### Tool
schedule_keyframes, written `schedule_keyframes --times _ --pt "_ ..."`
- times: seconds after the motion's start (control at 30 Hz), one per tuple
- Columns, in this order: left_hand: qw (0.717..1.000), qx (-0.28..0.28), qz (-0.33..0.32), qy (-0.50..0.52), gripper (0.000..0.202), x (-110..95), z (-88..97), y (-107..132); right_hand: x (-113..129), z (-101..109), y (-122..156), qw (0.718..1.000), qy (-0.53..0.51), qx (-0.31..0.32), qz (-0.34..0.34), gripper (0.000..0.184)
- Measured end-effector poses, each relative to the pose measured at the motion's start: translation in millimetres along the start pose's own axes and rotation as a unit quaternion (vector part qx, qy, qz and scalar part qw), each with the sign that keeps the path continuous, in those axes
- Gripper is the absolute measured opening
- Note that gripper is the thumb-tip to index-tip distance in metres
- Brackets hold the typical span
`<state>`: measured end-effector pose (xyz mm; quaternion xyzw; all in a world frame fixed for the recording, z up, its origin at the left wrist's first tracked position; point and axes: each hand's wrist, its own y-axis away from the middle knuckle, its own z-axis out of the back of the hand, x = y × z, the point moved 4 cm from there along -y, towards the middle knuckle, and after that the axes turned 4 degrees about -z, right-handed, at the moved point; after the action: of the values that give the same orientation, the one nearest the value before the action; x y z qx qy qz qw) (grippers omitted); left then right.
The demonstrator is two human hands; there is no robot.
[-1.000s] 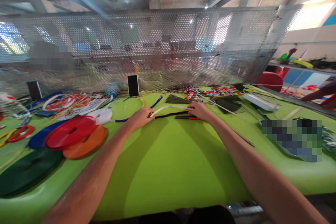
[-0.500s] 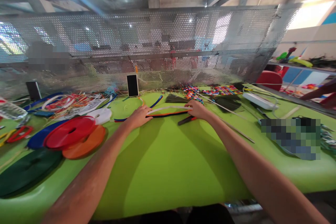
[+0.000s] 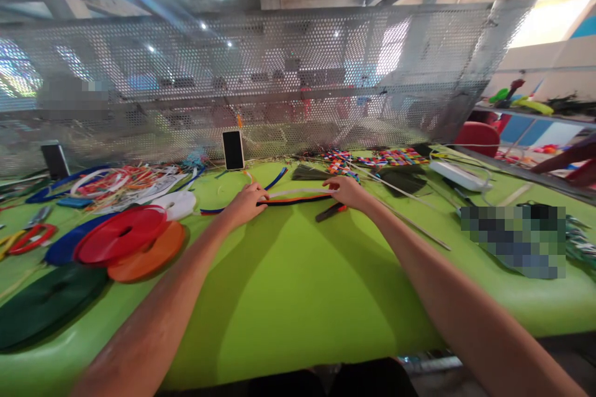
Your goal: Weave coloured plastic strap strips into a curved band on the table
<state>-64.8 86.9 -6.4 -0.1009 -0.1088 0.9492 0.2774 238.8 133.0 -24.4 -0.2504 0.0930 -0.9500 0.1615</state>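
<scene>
Flat plastic strips stretch between my two hands above the green table: a white strip (image 3: 302,191), and an orange and dark blue bundle (image 3: 300,200) just below it. My left hand (image 3: 249,201) has its fingers closed on the strips' left end. Blue and red strip ends (image 3: 212,211) stick out to the left of that wrist. At the right end, my right hand (image 3: 348,192) pinches the strips between thumb and fingers. A dark-bladed tool with a bit of orange (image 3: 326,212) lies just below the right hand; its kind is unclear.
Coiled strip rolls, including a red roll (image 3: 121,236) and a dark green roll (image 3: 51,304), lie at left beside red-handled scissors (image 3: 33,239). A phone (image 3: 233,150) stands behind. Woven colourful strips (image 3: 403,157) and a white power strip (image 3: 459,176) sit at right. A perforated metal screen (image 3: 298,84) closes the back.
Both hands keep their hold on the strips with only slight finger movement. The white strip arches a little less, and the whole view has shifted slightly.
</scene>
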Motion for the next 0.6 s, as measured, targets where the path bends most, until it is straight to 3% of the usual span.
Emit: schedule_keyframes --times 0.13,0.3,0.47,0.6 --pt "1.000 -0.005 -0.001 0.001 0.006 1.6 1.0 0.0 -2.5 5.4 -1.9 1.000 -0.004 -0.018 -0.001 0.035" --pt "1.000 -0.009 0.002 0.000 0.002 1.3 2.4 0.6 -4.0 11.2 -3.7 0.999 -0.024 -0.045 -0.005 0.029" --pt "1.000 -0.009 0.011 0.009 0.027 0.3 1.0 1.0 -9.5 22.1 -0.2 0.991 -0.060 -0.118 -0.031 0.024" --pt "1.000 0.004 0.027 0.002 0.040 -0.3 -2.6 1.2 -19.2 41.0 3.6 0.966 -0.095 -0.227 -0.076 0.024"
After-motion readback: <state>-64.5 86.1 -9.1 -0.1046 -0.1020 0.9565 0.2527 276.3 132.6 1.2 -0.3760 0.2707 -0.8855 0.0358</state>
